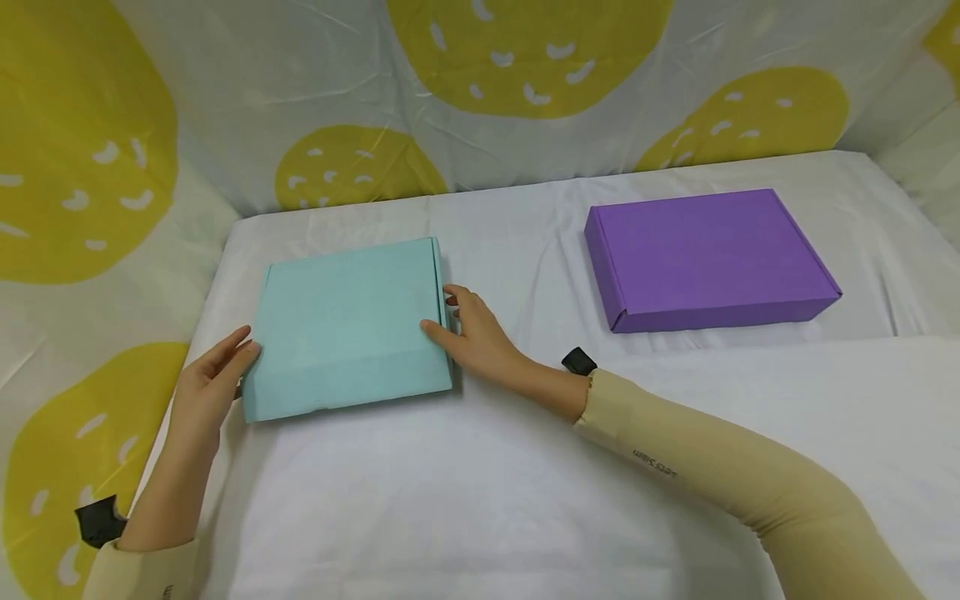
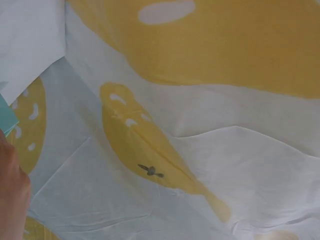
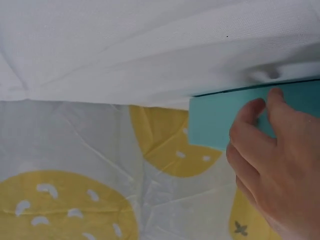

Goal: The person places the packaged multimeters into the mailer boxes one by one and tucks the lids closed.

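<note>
A flat teal cardboard box (image 1: 348,321) lies lid up on the left part of the white-covered table. At its left edge, my left hand (image 1: 206,387) holds the front corner, thumb near the top edge; some fingers are hidden behind the side. My right hand (image 1: 480,333) holds the right edge, thumb over the lid and fingers bent along the side wall. In the right wrist view those bent fingers lie against the box's side (image 3: 212,120). The left wrist view catches only a sliver of the left hand (image 2: 11,192) and a box corner (image 2: 7,117).
A closed purple cardboard box (image 1: 716,258) lies at the back right of the table (image 1: 525,492). White cloth with yellow shapes (image 1: 525,50) hangs behind and to the left. Beige sleeves (image 1: 697,458) cover the arms.
</note>
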`<action>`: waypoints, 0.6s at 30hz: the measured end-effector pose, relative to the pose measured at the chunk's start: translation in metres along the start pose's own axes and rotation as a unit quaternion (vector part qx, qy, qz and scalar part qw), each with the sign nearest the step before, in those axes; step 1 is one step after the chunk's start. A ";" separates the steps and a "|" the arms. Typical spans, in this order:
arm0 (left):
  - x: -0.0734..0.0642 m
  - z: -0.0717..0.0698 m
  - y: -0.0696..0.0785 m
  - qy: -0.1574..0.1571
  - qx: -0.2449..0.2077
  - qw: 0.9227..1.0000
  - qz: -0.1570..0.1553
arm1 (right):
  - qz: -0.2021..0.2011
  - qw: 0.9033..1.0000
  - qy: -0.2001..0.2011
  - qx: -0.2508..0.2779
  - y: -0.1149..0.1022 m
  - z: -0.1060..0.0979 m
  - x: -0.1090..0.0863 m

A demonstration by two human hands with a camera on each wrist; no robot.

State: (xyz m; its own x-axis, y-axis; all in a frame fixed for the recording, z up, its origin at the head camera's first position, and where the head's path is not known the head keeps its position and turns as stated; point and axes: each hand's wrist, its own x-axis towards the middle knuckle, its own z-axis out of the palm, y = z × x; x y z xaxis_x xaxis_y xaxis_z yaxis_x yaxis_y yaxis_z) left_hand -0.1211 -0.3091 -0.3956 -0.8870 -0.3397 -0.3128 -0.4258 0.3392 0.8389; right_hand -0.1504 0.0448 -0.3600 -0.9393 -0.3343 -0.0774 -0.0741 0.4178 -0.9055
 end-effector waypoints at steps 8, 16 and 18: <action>-0.012 0.001 0.015 -0.013 0.033 0.999 0.016 | 0.012 1.000 -0.015 0.006 0.000 0.000 0.003; -0.037 0.012 0.039 -0.012 0.071 0.997 0.037 | -0.013 1.000 -0.010 -0.021 0.006 0.002 0.004; -0.038 0.013 0.039 -0.016 0.072 0.997 0.030 | -0.021 0.999 -0.008 -0.024 0.008 0.002 0.004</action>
State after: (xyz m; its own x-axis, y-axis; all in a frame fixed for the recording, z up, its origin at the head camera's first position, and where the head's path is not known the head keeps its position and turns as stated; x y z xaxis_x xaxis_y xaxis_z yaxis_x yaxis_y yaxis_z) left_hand -0.1061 -0.2714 -0.3562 -0.9157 -0.2884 -0.2798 -0.3912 0.4813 0.7844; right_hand -0.1542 0.0449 -0.3680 -0.9298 -0.3650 -0.0467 -0.1295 0.4434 -0.8869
